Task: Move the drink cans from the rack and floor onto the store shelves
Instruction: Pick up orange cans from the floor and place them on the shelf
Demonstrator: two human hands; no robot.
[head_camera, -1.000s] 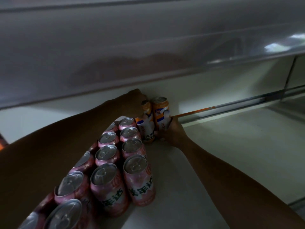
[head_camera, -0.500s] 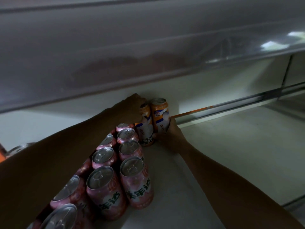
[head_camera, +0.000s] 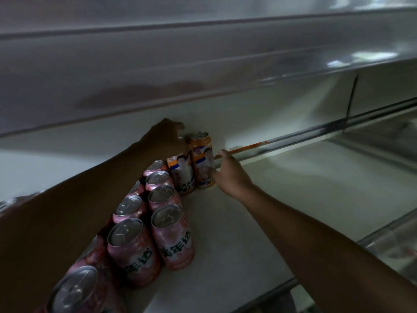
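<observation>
holding the right orange can (head_camera: 200, 154) low on its side in the curled fingers of the right hand (head_camera: 230, 177). covering the top of the left orange can (head_camera: 182, 175) with the left hand (head_camera: 165, 135); cannot tell its grip, fingers hidden. both upright, touching, at the back of the white shelf (head_camera: 282, 199), just behind rows of pink cans (head_camera: 167, 222).

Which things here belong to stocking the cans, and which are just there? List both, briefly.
Job: left orange can, gripped by left hand; right orange can, held by right hand; pink cans in rows; shelf under them.
Just there: shelf above; metal rail; orange strip.
</observation>
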